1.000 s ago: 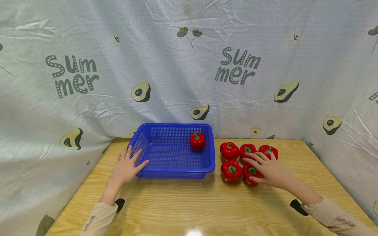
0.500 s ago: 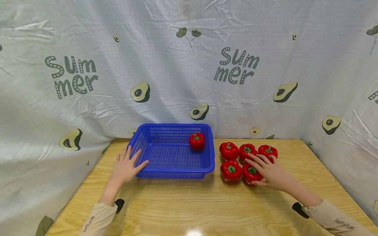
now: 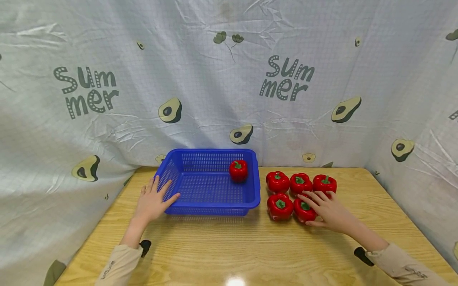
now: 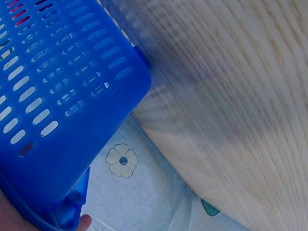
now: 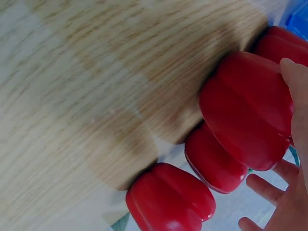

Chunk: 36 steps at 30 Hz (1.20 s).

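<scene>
My left hand [image 3: 150, 202] rests at the left front corner of a blue plastic basket [image 3: 211, 205], fingers spread and straight at its rim. In the left wrist view, a fingertip [image 4: 84, 222] shows beside the basket's rim. One red bell pepper [image 3: 238, 171] sits inside the basket, at its right back. My right hand [image 3: 330, 212] is over the front right bell pepper [image 3: 304, 210] of a group on the table. Its thumb [image 5: 288, 72] lies at one side of that pepper, with the other fingers spread at the far side.
Several other red bell peppers stand close together right of the basket, among them a front left pepper [image 3: 280, 206] and a back right pepper [image 3: 325, 184]. A wooden table [image 3: 222, 246] carries everything. Behind it hangs a printed white cloth [image 3: 211, 79].
My right hand has shifted slightly to the right and down over the front right pepper. The left hand, the basket and the peppers stay as they were.
</scene>
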Motion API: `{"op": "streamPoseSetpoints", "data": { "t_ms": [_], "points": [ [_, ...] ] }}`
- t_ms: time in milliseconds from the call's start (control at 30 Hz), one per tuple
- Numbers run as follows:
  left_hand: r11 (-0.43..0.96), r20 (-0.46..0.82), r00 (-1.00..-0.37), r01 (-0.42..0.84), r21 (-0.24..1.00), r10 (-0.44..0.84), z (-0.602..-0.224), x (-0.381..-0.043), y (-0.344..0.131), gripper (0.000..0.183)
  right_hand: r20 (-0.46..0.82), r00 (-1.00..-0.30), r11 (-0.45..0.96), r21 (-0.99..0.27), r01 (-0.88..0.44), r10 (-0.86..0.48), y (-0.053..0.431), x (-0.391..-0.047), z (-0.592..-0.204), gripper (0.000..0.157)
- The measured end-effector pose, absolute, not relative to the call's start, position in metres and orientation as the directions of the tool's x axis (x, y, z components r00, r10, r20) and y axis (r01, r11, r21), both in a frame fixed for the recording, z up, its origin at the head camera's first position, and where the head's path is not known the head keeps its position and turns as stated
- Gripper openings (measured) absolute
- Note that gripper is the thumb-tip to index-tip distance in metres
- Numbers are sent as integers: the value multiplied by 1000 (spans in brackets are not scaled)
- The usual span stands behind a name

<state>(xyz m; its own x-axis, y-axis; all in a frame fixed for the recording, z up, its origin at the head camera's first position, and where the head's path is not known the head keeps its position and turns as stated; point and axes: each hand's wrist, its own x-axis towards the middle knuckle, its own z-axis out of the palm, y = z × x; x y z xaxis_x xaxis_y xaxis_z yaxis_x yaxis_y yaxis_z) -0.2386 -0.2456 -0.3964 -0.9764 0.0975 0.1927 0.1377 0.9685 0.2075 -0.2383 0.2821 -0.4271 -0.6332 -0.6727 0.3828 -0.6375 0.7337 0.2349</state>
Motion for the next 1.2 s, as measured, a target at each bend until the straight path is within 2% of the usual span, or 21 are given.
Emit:
{"op": "streamPoseSetpoints", "data": {
  "t_ms": [300,567,867,1033,1200],
  "points": [
    [969,189,-978,133,208,94,-395,-238,-245,74,402,-621,728,207,-654,-673,282,-241,-431,78],
    [955,265,-959,171,242,105,-397,-236,-243,82,413,-609,723,219,-656,-678,282,-238,-430,77],
    [971,193,-977,133,199,94,-397,-238,-243,74,415,-588,710,260,-654,-694,282,-235,-430,77],
    [971,199,-976,132,200,91,-398,-239,-244,74,412,-588,707,254,-660,-697,282,-233,-429,77],
    [971,204,-975,131,198,90,-400,-240,-246,74,443,-555,692,255,-675,-704,282,-232,-426,78]
  ]
}}
